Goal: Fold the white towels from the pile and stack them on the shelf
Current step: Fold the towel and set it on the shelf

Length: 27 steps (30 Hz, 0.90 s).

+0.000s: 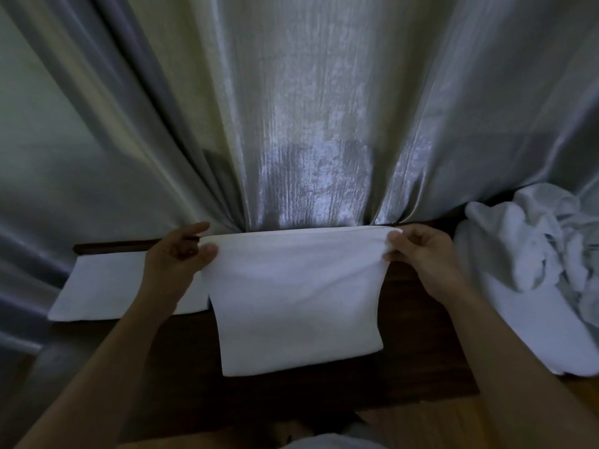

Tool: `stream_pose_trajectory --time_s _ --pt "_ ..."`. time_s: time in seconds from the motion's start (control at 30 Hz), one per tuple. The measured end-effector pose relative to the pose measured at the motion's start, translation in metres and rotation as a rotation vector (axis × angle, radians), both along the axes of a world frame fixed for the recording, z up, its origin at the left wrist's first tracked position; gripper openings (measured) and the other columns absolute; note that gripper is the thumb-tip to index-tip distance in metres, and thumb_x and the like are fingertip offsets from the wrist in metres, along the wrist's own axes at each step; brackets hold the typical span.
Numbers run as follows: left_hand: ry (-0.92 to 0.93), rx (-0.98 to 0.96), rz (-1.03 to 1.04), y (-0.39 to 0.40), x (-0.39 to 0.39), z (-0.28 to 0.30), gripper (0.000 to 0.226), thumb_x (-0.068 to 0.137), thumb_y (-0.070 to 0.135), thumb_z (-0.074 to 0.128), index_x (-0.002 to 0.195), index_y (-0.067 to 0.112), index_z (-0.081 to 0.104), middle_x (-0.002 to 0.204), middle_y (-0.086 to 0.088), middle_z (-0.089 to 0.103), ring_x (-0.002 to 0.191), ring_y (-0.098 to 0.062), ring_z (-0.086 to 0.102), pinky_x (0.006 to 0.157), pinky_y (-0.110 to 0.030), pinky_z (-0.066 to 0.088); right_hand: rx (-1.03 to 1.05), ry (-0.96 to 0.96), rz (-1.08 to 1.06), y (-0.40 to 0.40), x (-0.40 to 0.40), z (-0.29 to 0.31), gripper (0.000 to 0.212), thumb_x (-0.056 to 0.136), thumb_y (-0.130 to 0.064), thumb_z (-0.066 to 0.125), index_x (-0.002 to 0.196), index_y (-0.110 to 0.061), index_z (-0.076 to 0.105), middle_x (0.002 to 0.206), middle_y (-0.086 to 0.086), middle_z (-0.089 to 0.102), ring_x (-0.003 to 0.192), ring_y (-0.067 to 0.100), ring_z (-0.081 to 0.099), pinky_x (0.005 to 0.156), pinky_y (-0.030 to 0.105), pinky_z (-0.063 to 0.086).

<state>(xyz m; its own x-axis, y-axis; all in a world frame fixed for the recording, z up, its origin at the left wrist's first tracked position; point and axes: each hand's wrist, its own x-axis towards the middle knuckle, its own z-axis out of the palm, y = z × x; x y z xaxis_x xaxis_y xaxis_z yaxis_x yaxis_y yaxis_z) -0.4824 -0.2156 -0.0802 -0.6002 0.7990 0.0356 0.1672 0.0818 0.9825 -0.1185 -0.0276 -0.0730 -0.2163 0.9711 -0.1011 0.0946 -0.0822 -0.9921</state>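
A white towel [296, 296] hangs folded in front of me over the dark wooden shelf [418, 345]. My left hand [176, 254] pinches its upper left corner. The upper right corner is gripped by my right hand [421, 251]. The towel's lower edge rests on the shelf. To the left lies a flat folded white towel [100, 286], partly behind my left forearm. A crumpled pile of white towels [534, 270] sits at the right end of the shelf.
A shiny grey curtain [308, 108] hangs right behind the shelf and touches its back edge. Lighter wooden floor [437, 422] shows below the shelf's front edge. Something pale [330, 443] shows at the bottom edge.
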Motion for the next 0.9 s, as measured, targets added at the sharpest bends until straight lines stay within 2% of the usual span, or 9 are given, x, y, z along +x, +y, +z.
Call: stream_pose_trajectory --time_s 0.1,0.17,0.33,0.43,0.53,0.6,0.67,0.77,0.9 --pt "0.024 -0.022 -0.003 0.001 0.001 0.003 0.022 0.087 0.010 0.074 0.104 0.025 0.072 0.084 0.007 0.076 0.079 -0.002 0.069 0.077 -0.027 0.057 0.008 -0.014 -0.001 0.002 0.001 0.001 0.021 0.090 -0.010 0.074 0.088 0.010 0.067 0.086 0.017 0.071 0.074 0.028 0.071 0.070 0.028 0.061" --pt "0.013 -0.024 0.001 0.004 0.002 0.004 0.017 0.088 0.006 0.073 0.099 0.018 0.072 0.077 0.014 0.076 0.074 0.002 0.070 0.068 -0.018 0.057 0.007 -0.005 0.001 0.003 0.001 0.003 0.023 0.088 -0.011 0.075 0.088 0.010 0.067 0.086 0.017 0.071 0.075 0.027 0.071 0.069 0.026 0.061" --pt "0.012 -0.043 -0.027 0.007 0.001 0.010 0.006 0.087 0.002 0.073 0.092 0.005 0.069 0.069 0.008 0.074 0.065 -0.002 0.069 0.058 -0.012 0.055 0.014 -0.004 -0.010 0.005 0.003 0.008 0.020 0.091 -0.004 0.072 0.093 0.015 0.066 0.086 0.017 0.072 0.076 0.028 0.070 0.067 0.025 0.061" --pt "0.054 -0.063 -0.062 0.008 -0.001 0.015 0.008 0.085 0.003 0.074 0.083 0.004 0.066 0.066 0.003 0.073 0.060 -0.006 0.068 0.056 -0.013 0.054 0.011 -0.023 -0.006 0.008 0.004 0.010 0.017 0.092 -0.004 0.072 0.092 0.012 0.065 0.081 0.011 0.072 0.075 0.029 0.071 0.070 0.031 0.064" --pt "0.075 -0.094 -0.082 0.008 -0.003 0.019 0.010 0.085 0.004 0.074 0.081 0.006 0.065 0.064 0.002 0.071 0.057 -0.009 0.066 0.055 -0.016 0.055 -0.010 -0.017 -0.041 0.012 0.004 0.013 0.022 0.091 -0.001 0.071 0.105 0.010 0.058 0.094 0.024 0.069 0.073 0.033 0.072 0.071 0.040 0.064" --pt "0.060 -0.099 -0.094 0.009 -0.005 0.021 0.005 0.087 0.004 0.072 0.087 0.006 0.067 0.070 0.002 0.073 0.060 -0.009 0.067 0.055 -0.019 0.057 -0.020 -0.009 -0.045 0.013 0.005 0.016 0.024 0.091 -0.001 0.071 0.109 0.004 0.057 0.101 0.030 0.066 0.076 0.037 0.072 0.070 0.038 0.065" --pt "0.080 -0.113 -0.102 0.010 -0.004 0.024 0.003 0.088 0.007 0.071 0.091 0.006 0.068 0.074 0.002 0.074 0.057 -0.009 0.065 0.052 -0.019 0.056 -0.008 -0.022 -0.020 0.013 0.006 0.020 0.023 0.092 -0.001 0.070 0.112 -0.006 0.061 0.099 0.023 0.070 0.077 0.035 0.073 0.070 0.032 0.064" --pt "0.126 -0.138 -0.122 0.013 -0.004 0.028 0.003 0.092 0.008 0.068 0.092 0.006 0.066 0.073 0.003 0.072 0.049 -0.012 0.061 0.047 -0.022 0.054 0.019 -0.046 0.011 0.016 0.007 0.022 0.019 0.093 0.001 0.068 0.112 -0.002 0.069 0.096 0.025 0.073 0.081 0.038 0.073 0.071 0.031 0.064" --pt "0.022 -0.132 -0.111 0.025 -0.002 0.035 0.017 0.096 0.008 0.061 0.098 -0.008 0.056 0.090 -0.018 0.064 0.083 -0.033 0.068 0.058 -0.034 0.063 0.020 -0.052 0.019 0.020 0.006 0.029 0.006 0.095 0.002 0.064 0.099 0.003 0.069 0.096 0.028 0.070 0.083 0.032 0.068 0.067 0.033 0.064"
